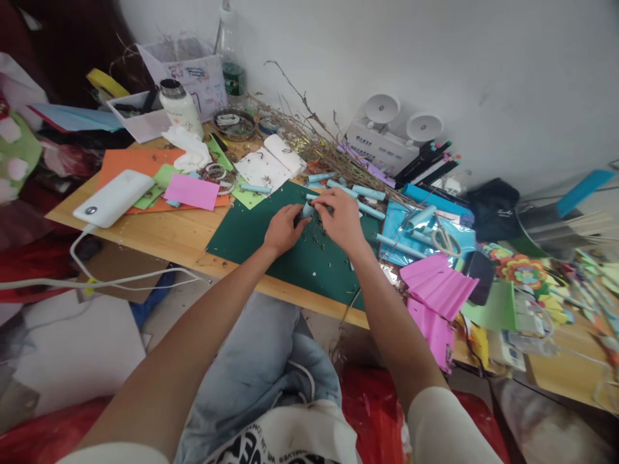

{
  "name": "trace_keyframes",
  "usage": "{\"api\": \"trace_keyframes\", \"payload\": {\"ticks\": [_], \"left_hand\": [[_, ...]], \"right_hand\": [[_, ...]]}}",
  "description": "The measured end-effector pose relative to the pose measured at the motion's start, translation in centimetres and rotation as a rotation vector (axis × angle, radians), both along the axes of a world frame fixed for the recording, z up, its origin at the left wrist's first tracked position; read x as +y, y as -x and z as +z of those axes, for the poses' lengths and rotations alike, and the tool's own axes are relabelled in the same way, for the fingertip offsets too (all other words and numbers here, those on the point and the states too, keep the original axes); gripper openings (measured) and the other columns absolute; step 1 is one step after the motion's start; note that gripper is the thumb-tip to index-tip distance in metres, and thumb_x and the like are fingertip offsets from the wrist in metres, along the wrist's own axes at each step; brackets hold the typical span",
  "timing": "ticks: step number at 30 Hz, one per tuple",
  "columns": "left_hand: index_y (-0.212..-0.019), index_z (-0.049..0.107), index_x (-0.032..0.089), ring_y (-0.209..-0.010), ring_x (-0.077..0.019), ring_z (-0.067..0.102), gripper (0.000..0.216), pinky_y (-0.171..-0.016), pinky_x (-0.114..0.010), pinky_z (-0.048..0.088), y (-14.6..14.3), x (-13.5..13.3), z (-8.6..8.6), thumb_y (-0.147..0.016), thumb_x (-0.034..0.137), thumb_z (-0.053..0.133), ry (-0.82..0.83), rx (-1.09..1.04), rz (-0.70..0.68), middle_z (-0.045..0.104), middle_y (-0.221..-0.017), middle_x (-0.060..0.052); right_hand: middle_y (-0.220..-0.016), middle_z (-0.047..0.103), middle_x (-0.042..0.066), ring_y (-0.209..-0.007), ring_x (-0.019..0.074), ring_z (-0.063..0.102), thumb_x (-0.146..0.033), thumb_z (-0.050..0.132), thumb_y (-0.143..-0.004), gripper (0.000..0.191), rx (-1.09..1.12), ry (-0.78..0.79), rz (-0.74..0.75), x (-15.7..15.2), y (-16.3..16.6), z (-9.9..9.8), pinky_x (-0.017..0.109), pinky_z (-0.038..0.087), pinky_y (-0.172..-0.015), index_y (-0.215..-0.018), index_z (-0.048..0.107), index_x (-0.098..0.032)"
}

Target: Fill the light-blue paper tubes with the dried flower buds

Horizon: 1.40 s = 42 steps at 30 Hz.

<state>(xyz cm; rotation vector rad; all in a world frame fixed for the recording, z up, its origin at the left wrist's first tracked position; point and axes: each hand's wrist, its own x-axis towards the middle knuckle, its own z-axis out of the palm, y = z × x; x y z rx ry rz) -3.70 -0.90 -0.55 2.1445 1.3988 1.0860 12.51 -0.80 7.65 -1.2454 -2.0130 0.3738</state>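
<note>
Over the dark green cutting mat (271, 258) my two hands meet. My left hand (285, 229) is closed around a short light blue rolled-paper tube (307, 210), which points up toward my right. Fingers pinched, my right hand (340, 218) is at the top end of that tube; what it grips, if anything, is too small and hidden to make out. Brown crumbs of dry plant bits are scattered on the mat below. More light blue paper tubes (370, 193) lie just beyond and to the right of my right hand.
Dry twigs (329, 145) lie along the wall behind. A white power bank (113, 198), a pink paper (192, 191) and a bottle (181, 106) stand or lie left. To the right are scissors (445, 240), pink crepe paper (438, 287) and a blue packet (396, 222).
</note>
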Motion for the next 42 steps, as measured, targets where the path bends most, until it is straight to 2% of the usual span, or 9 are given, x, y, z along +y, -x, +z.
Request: {"api": "trace_keyframes", "payload": {"ticks": [8, 11, 14, 17, 20, 23, 27, 32, 42], "left_hand": [[-0.101, 0.061, 0.019, -0.086, -0.0203, 0.056, 0.020, -0.078, -0.032, 0.045, 0.0, 0.0, -0.1, -0.094, 0.036, 0.054, 0.011, 0.003, -0.001, 0.063, -0.090, -0.007], [-0.101, 0.061, 0.018, -0.086, -0.0205, 0.057, 0.020, -0.078, -0.032, 0.045, 0.0, 0.0, 0.1, -0.094, 0.036, 0.054, 0.010, 0.004, 0.000, 0.063, -0.090, -0.007], [-0.102, 0.061, 0.018, -0.088, -0.0215, 0.057, 0.022, -0.078, -0.033, 0.045, 0.0, -0.1, 0.2, -0.094, 0.038, 0.055, 0.026, 0.012, 0.009, 0.064, -0.092, -0.008], [-0.104, 0.061, 0.018, -0.092, -0.0227, 0.058, 0.023, -0.080, -0.034, 0.045, -0.1, 0.0, 0.2, -0.094, 0.038, 0.055, 0.039, 0.027, 0.027, 0.065, -0.095, -0.009], [-0.105, 0.061, 0.018, -0.093, -0.0233, 0.059, 0.022, -0.081, -0.034, 0.046, -0.1, 0.0, 0.1, -0.094, 0.037, 0.055, 0.041, 0.036, 0.034, 0.065, -0.094, -0.009], [-0.104, 0.061, 0.018, -0.093, -0.0234, 0.059, 0.022, -0.082, -0.035, 0.046, -0.1, 0.0, 0.1, -0.094, 0.037, 0.055, 0.033, 0.035, 0.032, 0.065, -0.095, -0.009], [-0.105, 0.061, 0.018, -0.091, -0.0230, 0.059, 0.021, -0.080, -0.035, 0.046, -0.1, -0.1, 0.1, -0.094, 0.035, 0.055, 0.027, 0.025, 0.026, 0.065, -0.094, -0.008], [-0.104, 0.061, 0.019, -0.090, -0.0228, 0.058, 0.021, -0.079, -0.034, 0.045, -0.1, -0.1, 0.1, -0.094, 0.036, 0.056, 0.034, 0.022, 0.032, 0.064, -0.092, -0.008], [-0.104, 0.062, 0.018, -0.091, -0.0222, 0.059, 0.021, -0.080, -0.033, 0.045, -0.1, -0.1, 0.3, -0.094, 0.035, 0.056, 0.036, 0.021, 0.027, 0.065, -0.093, -0.008]], "right_hand": [[-0.116, 0.059, 0.011, -0.112, 0.0281, 0.054, -0.010, 0.046, -0.082, 0.032, -0.127, -0.057, 0.064, -0.8, 0.2, -0.4, 0.047, 0.042, -0.103, -0.097, 0.072, -0.022], [-0.112, 0.064, 0.009, -0.109, 0.0255, 0.058, -0.010, 0.042, -0.083, 0.034, -0.024, -0.097, -0.040, -0.5, -0.8, -0.6, 0.044, 0.045, -0.099, -0.095, 0.071, -0.023], [-0.095, 0.069, 0.008, -0.092, 0.0243, 0.063, -0.011, 0.041, -0.083, 0.033, 0.021, -0.021, -0.245, 0.4, -2.3, -1.8, 0.041, 0.050, -0.089, -0.091, 0.071, -0.020], [-0.093, 0.072, 0.010, -0.085, 0.0257, 0.064, -0.014, 0.052, -0.079, 0.027, -0.189, 0.184, -0.184, 1.4, -3.3, -3.9, 0.043, 0.050, -0.089, -0.094, 0.074, -0.017], [-0.110, 0.070, 0.015, -0.093, 0.0277, 0.064, -0.017, 0.057, -0.079, 0.040, -0.296, 0.164, -0.133, 2.0, -3.2, -5.5, 0.045, 0.048, -0.094, -0.117, 0.069, -0.013], [-0.107, 0.070, 0.015, -0.096, 0.0276, 0.063, -0.016, 0.050, -0.084, 0.037, -0.309, 0.131, -0.127, 2.0, -2.7, -6.3, 0.044, 0.048, -0.094, -0.115, 0.071, -0.014], [-0.096, 0.071, 0.013, -0.094, 0.0266, 0.063, -0.014, 0.046, -0.087, 0.031, -0.182, 0.106, -0.189, 1.7, -2.8, -6.4, 0.042, 0.048, -0.093, -0.096, 0.075, -0.015], [-0.093, 0.072, 0.009, -0.087, 0.0232, 0.065, -0.021, 0.050, -0.088, 0.025, 0.024, 0.033, -0.289, 0.8, -3.3, -5.4, 0.036, 0.051, -0.083, -0.094, 0.074, -0.018], [-0.091, 0.075, 0.008, -0.083, 0.0230, 0.067, -0.022, 0.055, -0.084, 0.021, 0.105, 0.047, -0.327, 0.6, -2.8, -5.2, 0.038, 0.052, -0.084, -0.089, 0.075, -0.019]]}}
